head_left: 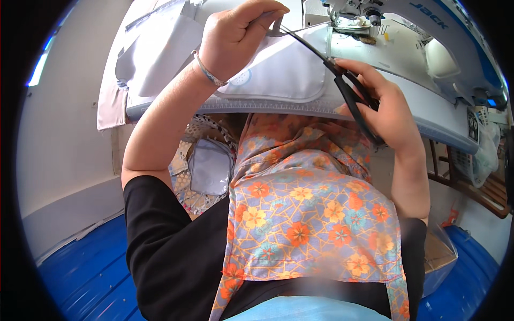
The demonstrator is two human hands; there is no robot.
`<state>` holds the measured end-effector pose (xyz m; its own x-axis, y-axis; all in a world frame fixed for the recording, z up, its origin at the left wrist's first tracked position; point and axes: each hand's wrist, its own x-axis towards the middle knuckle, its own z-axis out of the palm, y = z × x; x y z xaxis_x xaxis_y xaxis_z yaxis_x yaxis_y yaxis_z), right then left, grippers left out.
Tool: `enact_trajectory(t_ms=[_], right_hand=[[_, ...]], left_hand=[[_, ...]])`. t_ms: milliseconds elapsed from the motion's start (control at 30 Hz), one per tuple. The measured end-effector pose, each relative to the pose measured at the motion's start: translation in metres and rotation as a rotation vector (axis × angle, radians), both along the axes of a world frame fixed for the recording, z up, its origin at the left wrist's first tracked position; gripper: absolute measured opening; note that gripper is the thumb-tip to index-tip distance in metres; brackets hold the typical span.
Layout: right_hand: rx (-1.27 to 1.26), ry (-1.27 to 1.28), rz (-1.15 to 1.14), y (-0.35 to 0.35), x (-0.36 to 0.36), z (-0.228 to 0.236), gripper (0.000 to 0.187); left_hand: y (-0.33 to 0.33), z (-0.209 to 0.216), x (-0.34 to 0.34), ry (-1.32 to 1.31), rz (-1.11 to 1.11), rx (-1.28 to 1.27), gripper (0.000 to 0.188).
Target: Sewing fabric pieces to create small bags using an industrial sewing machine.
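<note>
My left hand (235, 40) is raised over the sewing table, finger and thumb pinched on a narrow grey strip (276, 27). Black-handled scissors (347, 95) are in my right hand (393, 109), with fingers through the handle loops. Their blades point up and left, the tips at the strip beside my left fingertips. Whether the blades have closed on it I cannot tell. Beneath both hands lies a white fabric piece (289, 77) with a rounded, bound corner and a small light-blue round print, close to the table's front edge.
A sewing machine (460, 37) stands at the right, its needle area at the top. Another stack of white pieces (160, 59) lies on the left of the table. Below, a basket (208, 125) holds similar pieces. A wooden chair (484, 192) is at the right.
</note>
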<state>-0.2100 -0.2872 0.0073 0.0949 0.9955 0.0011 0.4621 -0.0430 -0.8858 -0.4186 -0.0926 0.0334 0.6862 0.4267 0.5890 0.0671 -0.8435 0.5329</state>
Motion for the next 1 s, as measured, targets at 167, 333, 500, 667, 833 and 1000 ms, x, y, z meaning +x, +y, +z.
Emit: enact_trajectory(t_ms=[167,333,500,667,833,1000], right_hand=[[-0.052,-0.192,0.029,0.004,0.005,0.027,0.052],[-0.099,-0.201,0.087,0.007,0.008,0.039,0.049],[-0.078,-0.101,0.150,0.007,0.011,0.036,0.046],[-0.049,0.038,0.168,0.005,0.007,0.030,0.041],[-0.087,-0.057,0.157,0.001,0.011,0.029,0.041],[-0.127,-0.007,-0.117,-0.022,0.036,0.020,0.041]], left_hand=[[0.000,0.003,-0.003,0.049,-0.021,0.077,0.014],[0.001,0.002,-0.003,0.046,-0.027,0.080,0.013],[0.002,0.000,-0.002,0.090,-0.007,0.023,0.014],[-0.001,0.002,-0.002,0.062,-0.037,0.058,0.014],[0.004,-0.002,-0.002,-0.004,-0.061,0.155,0.015],[0.039,-0.042,-0.055,-0.144,0.270,-0.210,0.012]])
